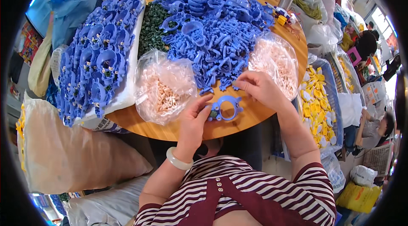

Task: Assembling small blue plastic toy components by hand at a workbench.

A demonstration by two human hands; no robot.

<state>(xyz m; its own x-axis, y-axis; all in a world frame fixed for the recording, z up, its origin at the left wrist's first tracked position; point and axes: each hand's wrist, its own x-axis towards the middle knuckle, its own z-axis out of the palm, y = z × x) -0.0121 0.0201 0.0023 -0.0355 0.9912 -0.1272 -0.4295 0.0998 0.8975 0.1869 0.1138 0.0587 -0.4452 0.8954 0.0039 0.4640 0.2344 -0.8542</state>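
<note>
A blue plastic ring-shaped part (pixel 238 109) with small lugs lies near the front edge of the round table. Dark green shows on the left end of this part, where the thumb and fingers of my left hand (pixel 193 120) close on it. Just above and to the right, my right hand (pixel 262 90) has thumb and index finger pinched together over the wood. Something tiny and dark shows at those fingertips, too small to name. Beyond the hands lies a large heap of blue plastic parts (pixel 212 41), with loose pieces reaching close to the right fingertips.
Clear bags of pale pinkish pieces flank the work, one left (pixel 163 94) and one right (pixel 276 64). Dark green pieces (pixel 154 28) lie beside a white board (pixel 131 66) carrying rows of blue assemblies. A blue crate (pixel 338 128) of yellow parts stands right of the wooden table (pixel 170 131).
</note>
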